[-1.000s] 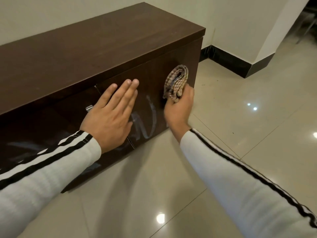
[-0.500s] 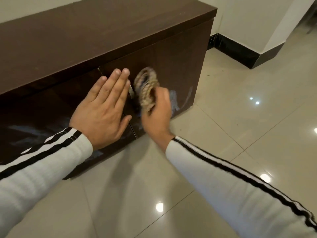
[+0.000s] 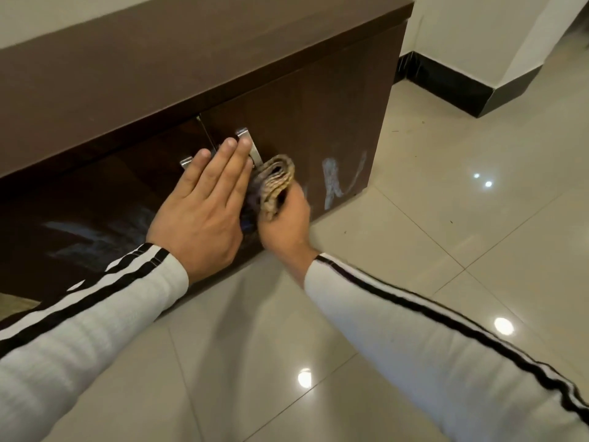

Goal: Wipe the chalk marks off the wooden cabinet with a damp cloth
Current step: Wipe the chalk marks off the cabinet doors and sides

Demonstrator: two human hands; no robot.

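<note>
A low dark brown wooden cabinet (image 3: 197, 68) stands against the wall, its glossy doors facing me. My left hand (image 3: 204, 208) presses flat on the doors near the metal handles (image 3: 251, 148). My right hand (image 3: 287, 221) grips a folded checked cloth (image 3: 275, 183) against the right door, right beside my left hand. White chalk marks (image 3: 341, 180) show on the right door near its right edge. Smeared chalk (image 3: 92, 237) also lies on the left door.
Glossy beige floor tiles (image 3: 446, 250) spread to the right and in front of the cabinet. A white wall with a black skirting board (image 3: 446, 81) runs behind and juts out at a corner on the right.
My right hand has swept the cloth leftward along the right door, from its right edge to beside my left hand. Chalk marks on the right are now uncovered. My left hand stays pressed.
</note>
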